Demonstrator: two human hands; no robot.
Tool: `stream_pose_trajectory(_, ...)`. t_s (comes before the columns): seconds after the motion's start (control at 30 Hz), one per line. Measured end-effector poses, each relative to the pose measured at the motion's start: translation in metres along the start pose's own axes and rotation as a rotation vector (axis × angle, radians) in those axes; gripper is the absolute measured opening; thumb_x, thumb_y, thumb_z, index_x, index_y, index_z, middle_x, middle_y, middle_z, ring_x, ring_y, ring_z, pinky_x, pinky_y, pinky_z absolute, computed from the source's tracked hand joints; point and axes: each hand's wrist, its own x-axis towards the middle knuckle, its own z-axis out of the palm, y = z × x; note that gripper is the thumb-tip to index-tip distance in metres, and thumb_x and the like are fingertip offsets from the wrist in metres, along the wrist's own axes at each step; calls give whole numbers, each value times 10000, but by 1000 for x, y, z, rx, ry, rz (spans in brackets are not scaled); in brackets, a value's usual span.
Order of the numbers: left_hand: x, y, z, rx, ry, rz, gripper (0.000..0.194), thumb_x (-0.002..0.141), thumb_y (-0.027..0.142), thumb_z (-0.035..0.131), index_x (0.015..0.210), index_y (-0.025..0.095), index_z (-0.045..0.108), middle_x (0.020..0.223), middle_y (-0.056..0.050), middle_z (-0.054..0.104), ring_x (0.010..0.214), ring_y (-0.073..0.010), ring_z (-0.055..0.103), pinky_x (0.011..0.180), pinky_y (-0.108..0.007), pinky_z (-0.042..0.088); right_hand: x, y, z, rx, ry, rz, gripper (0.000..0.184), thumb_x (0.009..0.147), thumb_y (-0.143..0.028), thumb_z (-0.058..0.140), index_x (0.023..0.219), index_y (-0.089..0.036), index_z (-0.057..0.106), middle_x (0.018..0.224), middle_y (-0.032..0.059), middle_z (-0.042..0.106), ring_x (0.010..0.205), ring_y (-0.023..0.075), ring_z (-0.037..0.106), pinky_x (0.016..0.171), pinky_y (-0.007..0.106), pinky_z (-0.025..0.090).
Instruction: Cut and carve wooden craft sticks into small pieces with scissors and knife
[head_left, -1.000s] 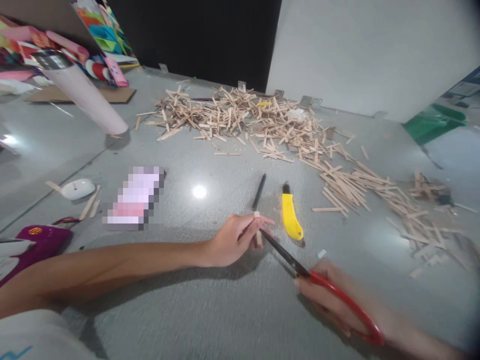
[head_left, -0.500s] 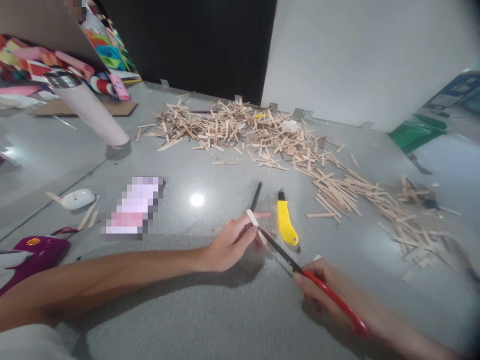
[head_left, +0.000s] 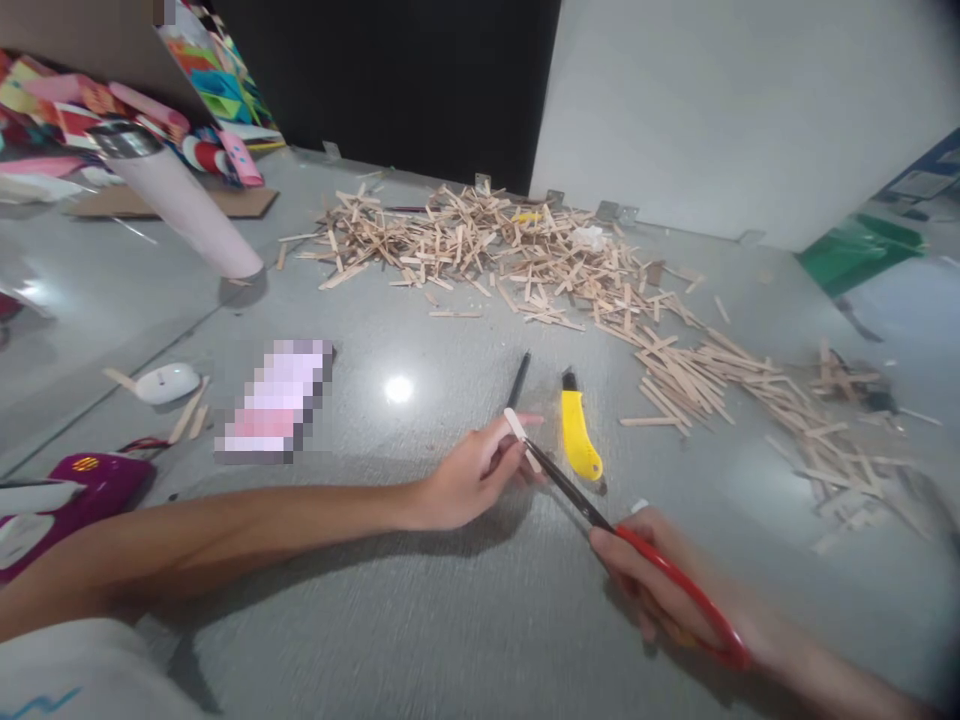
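Our left hand (head_left: 465,487) pinches one wooden stick (head_left: 515,424), slanting far-left to near-right, left of one yellow cutter (head_left: 578,435), while our right hand (head_left: 664,575) grips one pair of scissors (head_left: 576,495), blades pointing far-left at it.

We see a grey, faintly shiny flat tabletop (head_left: 360,620). Along its far side we have a long, loose heap of short, pale, flat wooden sticks (head_left: 450,235), trailing off to the right. Nearer us lie a yellow curved-handled cutter (head_left: 580,440) and, just left of it, a slim black pen-like stick (head_left: 519,380). Further left we find a pixelated flat rectangular phone-like object (head_left: 277,400), a white oval mouse (head_left: 167,383) and a tilted pale pink cylindrical bottle (head_left: 184,210) with a silvery top.
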Motion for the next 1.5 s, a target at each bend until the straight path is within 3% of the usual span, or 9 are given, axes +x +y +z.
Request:
stream_pose_trajectory(0.1, 0, 0, 1, -9, 2, -6, 505, 1159, 551, 486, 1493, 172, 480, 1027, -134, 826, 903, -231, 817, 797, -356, 644, -1, 2, 3, 31, 1, -6, 851, 737, -1086, 445, 627, -243, 486, 481, -31, 502, 411, 103, 465, 473, 260, 376)
stream_pose_trajectory(0.27, 0, -2, 1, -34, 9, 3, 466, 1163, 553, 470, 1419, 165, 502, 1040, -149, 822, 896, -235, 825, 828, -374, 651, -1, 9, 9, 93, 17, -79, 816, 816, -1032, 473, 644, -235, 472, 527, -50, 486, 415, 91, 478, 463, 239, 344)
stream_pose_trajectory(0.43, -1, -3, 1, -23, 11, 16, 411, 1167, 528, 470, 1374, 176, 521, 1096, -155, 825, 910, -226, 825, 830, -362, 655, 6, 16, 14, 118, -30, -59, 836, 778, -1056, 482, 636, -233, 469, 504, -65, 458, 389, 83, 469, 420, 229, 323)
stream_pose_trajectory(0.73, -3, -1, 0, 7, 11, 49, 394, 1179, 492, 449, 1383, 164, 527, 1166, -179, 814, 956, -219, 810, 882, -376, 643, 7, 24, 19, 256, 48, -28, 730, 784, -951, 653, 787, -233, 520, 559, -76, 540, 415, 97, 504, 465, 250, 423)
stream_pose_trajectory(0.87, -2, 1, -1, -14, -3, 45, 408, 1179, 487, 448, 1394, 149, 527, 1181, -193, 807, 967, -216, 803, 893, -376, 645, 7, 27, 20, 225, 42, -33, 739, 797, -960, 618, 771, -228, 519, 533, -66, 531, 419, 101, 517, 455, 240, 381)
stream_pose_trajectory(1.13, -4, 1, -2, -9, -24, 92, 369, 1183, 446, 450, 1396, 157, 539, 1138, -164, 811, 925, -195, 791, 857, -348, 649, 5, 27, 23, 237, 70, -66, 829, 722, -1055, 566, 747, -228, 507, 603, -61, 529, 444, 101, 530, 479, 265, 468)
stream_pose_trajectory(1.33, -4, 3, -2, 7, -25, 114, 327, 1180, 392, 465, 1374, 146, 557, 1132, -170, 817, 909, -192, 798, 845, -341, 658, 7, 24, 24, 161, 17, -104, 781, 846, -972, 550, 641, -221, 475, 570, -56, 486, 400, 77, 498, 414, 218, 368)
stream_pose_trajectory(1.5, -4, 2, -3, 4, -34, 107, 340, 1178, 388, 473, 1403, 147, 558, 1155, -178, 819, 926, -199, 812, 855, -352, 675, 11, 33, 26, 126, 52, -123, 805, 845, -999, 518, 621, -227, 472, 545, -47, 488, 410, 111, 553, 421, 230, 428)
